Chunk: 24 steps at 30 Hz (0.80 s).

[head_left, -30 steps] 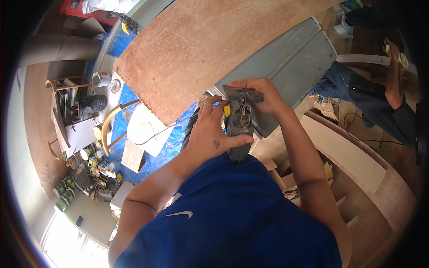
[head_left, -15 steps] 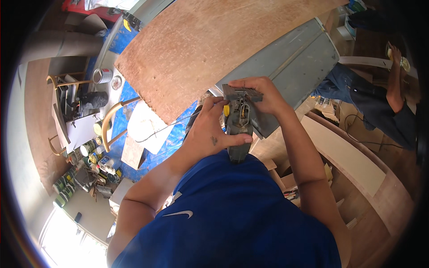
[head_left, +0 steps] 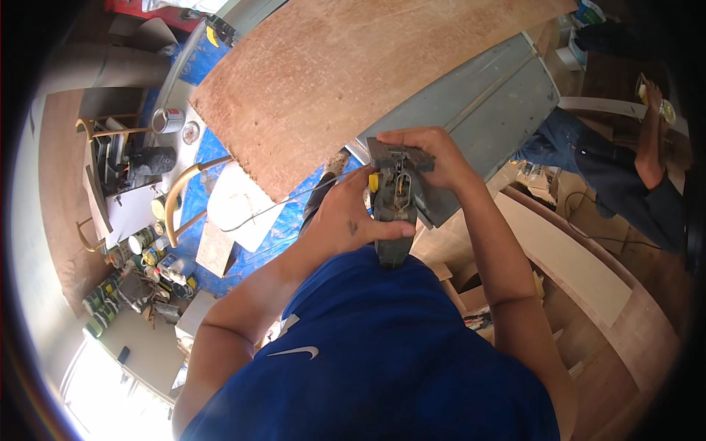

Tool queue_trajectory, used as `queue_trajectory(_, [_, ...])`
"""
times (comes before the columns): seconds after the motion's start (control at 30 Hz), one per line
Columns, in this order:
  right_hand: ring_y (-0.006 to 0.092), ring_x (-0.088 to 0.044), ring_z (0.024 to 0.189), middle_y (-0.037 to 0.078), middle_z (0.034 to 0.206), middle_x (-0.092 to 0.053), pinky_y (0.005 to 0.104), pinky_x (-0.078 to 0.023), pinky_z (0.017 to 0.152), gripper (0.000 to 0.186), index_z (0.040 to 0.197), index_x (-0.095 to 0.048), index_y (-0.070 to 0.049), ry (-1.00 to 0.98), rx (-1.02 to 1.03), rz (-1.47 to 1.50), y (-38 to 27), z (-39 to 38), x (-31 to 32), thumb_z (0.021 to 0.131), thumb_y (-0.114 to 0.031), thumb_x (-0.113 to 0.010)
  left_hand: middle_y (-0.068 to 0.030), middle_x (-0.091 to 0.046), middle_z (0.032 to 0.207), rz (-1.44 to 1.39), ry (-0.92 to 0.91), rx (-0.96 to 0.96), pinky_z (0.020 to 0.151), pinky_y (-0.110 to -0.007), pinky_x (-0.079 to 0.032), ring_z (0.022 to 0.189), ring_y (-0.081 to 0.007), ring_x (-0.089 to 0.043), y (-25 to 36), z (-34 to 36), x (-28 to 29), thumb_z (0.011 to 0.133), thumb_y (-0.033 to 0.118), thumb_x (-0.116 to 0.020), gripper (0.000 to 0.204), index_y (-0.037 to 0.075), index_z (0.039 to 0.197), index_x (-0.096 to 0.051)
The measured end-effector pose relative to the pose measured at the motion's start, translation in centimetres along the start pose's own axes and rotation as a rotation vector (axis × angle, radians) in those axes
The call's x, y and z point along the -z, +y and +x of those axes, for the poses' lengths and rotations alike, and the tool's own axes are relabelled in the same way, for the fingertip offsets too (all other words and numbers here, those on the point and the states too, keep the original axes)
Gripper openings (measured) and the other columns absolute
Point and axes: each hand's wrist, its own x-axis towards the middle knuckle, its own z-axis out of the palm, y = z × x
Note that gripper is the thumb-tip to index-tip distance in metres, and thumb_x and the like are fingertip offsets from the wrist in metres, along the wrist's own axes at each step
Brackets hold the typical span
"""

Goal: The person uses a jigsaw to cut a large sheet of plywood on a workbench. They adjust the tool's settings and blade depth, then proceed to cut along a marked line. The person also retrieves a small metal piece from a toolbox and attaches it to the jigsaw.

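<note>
A dark grey jigsaw (head_left: 392,209) is held in front of my waist, its flat base plate (head_left: 401,154) toward the far side and a yellow part showing on its left. My left hand (head_left: 349,213) is closed round the body, thumb across the near end, fingertips partly hidden behind the tool. Closed on the base plate's right side is my right hand (head_left: 437,158), its index finger lying along the far edge. Just beyond the tool lies a large brown plywood sheet (head_left: 309,95) on a grey panel (head_left: 471,95).
A thin cord (head_left: 279,209) runs left from near my left hand. Blue sheeting (head_left: 254,253), a wooden chair (head_left: 175,202) and several paint cans (head_left: 140,239) are at left. On the right, a co-worker (head_left: 610,169) bends beside a long curved board (head_left: 581,257).
Both hands keep nearly the same grip and place on the jigsaw; the left fingers have shifted slightly. A foot and dark trouser leg beyond my left hand now show more.
</note>
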Motion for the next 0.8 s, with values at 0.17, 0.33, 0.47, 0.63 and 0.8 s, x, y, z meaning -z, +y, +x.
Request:
queue_trajectory(0.17, [0.0272, -0.071, 0.123, 0.016, 0.13, -0.075, 0.0321, -0.057, 0.106, 0.069, 0.127, -0.076, -0.004, 0.004, -0.047, 0.032, -0.2, -0.3, -0.1, 0.067, 0.028, -0.063, -0.032, -0.065, 0.135, -0.081, -0.028, 0.038, 0.112, -0.042, -0.047, 0.132, -0.0399, -0.062, -1.5, 0.2, -0.8, 0.061, 0.059, -0.097, 0.126, -0.013, 0.15, -0.043])
queue_trajectory(0.33, [0.0264, -0.072, 0.122, 0.016, 0.13, -0.075, 0.0318, -0.057, 0.106, 0.067, 0.127, -0.076, -0.005, 0.005, -0.021, -0.006, 0.0, -0.2, -0.1, 0.069, 0.027, -0.065, -0.0302, -0.063, 0.137, -0.209, 0.009, 0.022, 0.112, -0.041, -0.047, 0.133, -0.0373, -0.061, -2.6, 0.0, -1.8, 0.061, 0.055, -0.1, 0.128, -0.012, 0.151, -0.038])
queue_trajectory(0.47, [0.0259, -0.073, 0.121, 0.015, 0.128, -0.076, 0.032, -0.057, 0.105, 0.057, 0.125, -0.076, -0.004, 0.015, -0.005, -0.011, -0.4, -0.2, 0.0, 0.075, 0.021, -0.069, -0.0267, -0.064, 0.135, -0.203, 0.034, -0.012, 0.112, -0.041, -0.047, 0.132, -0.0357, -0.061, -2.0, 0.0, -1.8, 0.062, 0.053, -0.1, 0.123, -0.006, 0.151, -0.039])
queue_trajectory(0.63, [0.0278, -0.069, 0.128, 0.013, 0.135, -0.073, 0.0362, -0.054, 0.11, 0.067, 0.133, -0.073, -0.008, -0.014, -0.02, -0.016, 0.7, -0.5, 0.2, 0.071, 0.018, -0.068, -0.0237, -0.061, 0.137, -0.302, 0.001, 0.026, 0.115, -0.041, -0.044, 0.134, -0.0339, -0.058, -1.9, 0.0, -2.0, 0.063, 0.052, -0.101, 0.123, -0.002, 0.153, -0.036])
queue_trajectory(0.8, [0.0255, -0.071, 0.124, 0.015, 0.132, -0.074, 0.0332, -0.055, 0.107, 0.062, 0.131, -0.073, -0.005, 0.011, 0.001, -0.018, 0.3, -0.7, 0.2, 0.073, 0.018, -0.072, -0.0226, -0.057, 0.142, -0.437, -0.032, -0.023, 0.117, -0.041, -0.041, 0.139, -0.0324, -0.054, -3.2, 0.3, -2.6, 0.063, 0.052, -0.101, 0.125, -0.002, 0.154, -0.034])
